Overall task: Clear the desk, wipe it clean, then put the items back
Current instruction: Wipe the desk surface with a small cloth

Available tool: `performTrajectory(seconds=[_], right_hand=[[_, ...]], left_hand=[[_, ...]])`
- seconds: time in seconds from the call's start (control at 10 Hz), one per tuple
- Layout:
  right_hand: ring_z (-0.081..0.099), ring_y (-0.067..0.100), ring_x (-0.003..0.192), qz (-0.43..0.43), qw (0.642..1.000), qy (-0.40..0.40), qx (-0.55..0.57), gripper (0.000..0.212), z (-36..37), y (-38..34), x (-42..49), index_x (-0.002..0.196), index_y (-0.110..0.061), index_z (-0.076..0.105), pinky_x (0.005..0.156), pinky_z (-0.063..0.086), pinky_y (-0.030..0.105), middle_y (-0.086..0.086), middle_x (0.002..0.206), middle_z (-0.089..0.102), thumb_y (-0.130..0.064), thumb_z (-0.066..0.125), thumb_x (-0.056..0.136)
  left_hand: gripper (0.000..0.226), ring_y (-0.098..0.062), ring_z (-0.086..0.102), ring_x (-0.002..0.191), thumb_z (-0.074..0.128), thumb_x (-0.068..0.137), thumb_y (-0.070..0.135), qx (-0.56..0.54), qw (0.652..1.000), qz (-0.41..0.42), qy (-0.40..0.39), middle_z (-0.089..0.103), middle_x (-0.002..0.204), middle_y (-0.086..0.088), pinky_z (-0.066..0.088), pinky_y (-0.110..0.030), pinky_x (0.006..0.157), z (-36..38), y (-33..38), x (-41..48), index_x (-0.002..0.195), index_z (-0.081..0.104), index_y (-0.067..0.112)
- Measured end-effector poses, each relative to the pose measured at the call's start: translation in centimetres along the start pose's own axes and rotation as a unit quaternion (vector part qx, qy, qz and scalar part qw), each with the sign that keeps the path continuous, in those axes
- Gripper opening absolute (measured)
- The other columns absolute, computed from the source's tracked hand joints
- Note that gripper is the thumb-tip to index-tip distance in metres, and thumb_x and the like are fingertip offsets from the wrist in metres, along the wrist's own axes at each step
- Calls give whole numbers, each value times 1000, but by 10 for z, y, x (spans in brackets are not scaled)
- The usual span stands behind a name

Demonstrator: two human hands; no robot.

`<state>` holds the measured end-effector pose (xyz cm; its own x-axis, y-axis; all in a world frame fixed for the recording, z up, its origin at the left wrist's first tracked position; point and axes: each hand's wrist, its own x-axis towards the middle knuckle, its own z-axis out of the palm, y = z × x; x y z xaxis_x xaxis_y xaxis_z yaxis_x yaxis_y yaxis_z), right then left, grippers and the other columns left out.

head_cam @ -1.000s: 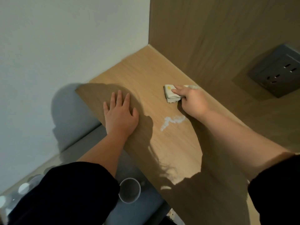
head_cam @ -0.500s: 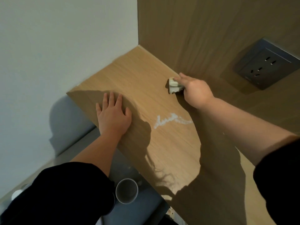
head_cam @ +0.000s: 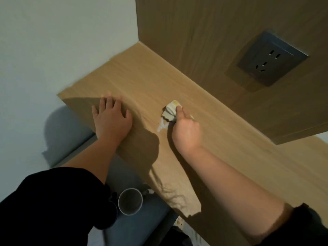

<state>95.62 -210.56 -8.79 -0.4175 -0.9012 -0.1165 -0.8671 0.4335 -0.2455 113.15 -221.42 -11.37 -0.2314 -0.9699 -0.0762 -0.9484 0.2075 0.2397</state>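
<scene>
Head view: right hand (head_cam: pixel 186 132) grips crumpled cloth (head_cam: pixel 170 110) on smooth wood-grain desk (head_cam: pixel 145 77).

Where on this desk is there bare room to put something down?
The far corner of the desk, bordered by the white wall and wood panel, is bare. So is the strip right of the right hand, under the socket. The middle is crowded: left hand flat, cloth at the white streak.

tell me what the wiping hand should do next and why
Probably pull the cloth a little toward the body, over the white streak. The right hand grips the cloth with its near edge at the streak's end, and the left hand lies flat on the desk, bracing.
</scene>
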Motion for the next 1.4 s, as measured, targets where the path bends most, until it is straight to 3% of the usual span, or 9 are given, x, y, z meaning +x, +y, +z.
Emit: performTrajectory(seconds=[0.1, 0.2, 0.3, 0.5, 0.8, 1.1, 1.3, 1.4], right_hand=[[45, 30, 131, -35, 998, -34, 40, 57, 4, -22, -15, 151, -9, 24, 106, 41, 43, 13, 155, 29, -8, 39, 96], [54, 29, 121, -28, 989, -22, 141, 54, -15, -22, -10, 148, -13, 33, 103, 44, 44, 13, 142, 48, -6, 44, 95], [46, 21, 132, -28, 981, 64, 181, 56, -38, 2, 25, 145, -18, 40, 113, 32, 31, 5, 151, 38, 1, 43, 92], [29, 20, 143, -41, 975, -59, 208, 59, -24, 34, 89, 138, -18, 52, 117, 15, 23, 5, 151, 38, 8, 36, 87], [28, 9, 141, -134, 942, -174, 253, 39, -13, -6, 74, 127, -26, 63, 115, 15, 27, -6, 149, 42, -36, 64, 89], [37, 9, 137, -168, 945, -154, 236, 28, -3, 7, 32, 115, -18, 70, 115, 26, 25, -3, 137, 56, -8, 62, 90], [35, 7, 138, -188, 942, -165, 225, 34, -6, 29, -9, 117, -16, 69, 112, 23, 18, -3, 139, 54, 1, 54, 92], [35, 8, 138, -200, 936, -179, 226, 35, -8, 44, -31, 116, -15, 70, 108, 22, 14, -3, 139, 54, 3, 53, 91]], left_hand=[[60, -26, 4, 151, 36, 98, 39, 0, 1000, -3, 2, 13, 163, -9, 3, -53, 121, -1, 0, 0, 154, 26, 19], [60, -25, 5, 151, 36, 98, 39, 2, 1000, -4, 6, 12, 164, -8, 4, -52, 121, -2, 1, -1, 154, 26, 19], [60, -25, 5, 151, 36, 97, 39, 1, 1000, -1, 7, 13, 163, -8, 4, -52, 121, -1, 1, 0, 154, 26, 19], [60, -25, 4, 151, 35, 97, 40, -2, 1000, 1, 8, 13, 164, -8, 2, -52, 121, 1, 0, 0, 154, 26, 21], [62, -24, 4, 151, 33, 97, 40, 3, 1000, -4, 10, 13, 164, -8, 4, -53, 121, 1, -1, 2, 154, 24, 21], [62, -22, 1, 151, 40, 97, 32, -27, 999, 39, 16, 8, 164, -8, 3, -44, 122, 0, 2, -13, 155, 24, 15], [59, -23, 0, 151, 38, 97, 15, -38, 998, 55, 20, 8, 164, -9, 3, -44, 122, 11, 23, -76, 154, 23, 11], [59, -21, -2, 151, 35, 100, 18, -10, 998, 61, 11, 5, 165, -6, 0, -42, 121, 21, 36, -103, 155, 18, 14]])
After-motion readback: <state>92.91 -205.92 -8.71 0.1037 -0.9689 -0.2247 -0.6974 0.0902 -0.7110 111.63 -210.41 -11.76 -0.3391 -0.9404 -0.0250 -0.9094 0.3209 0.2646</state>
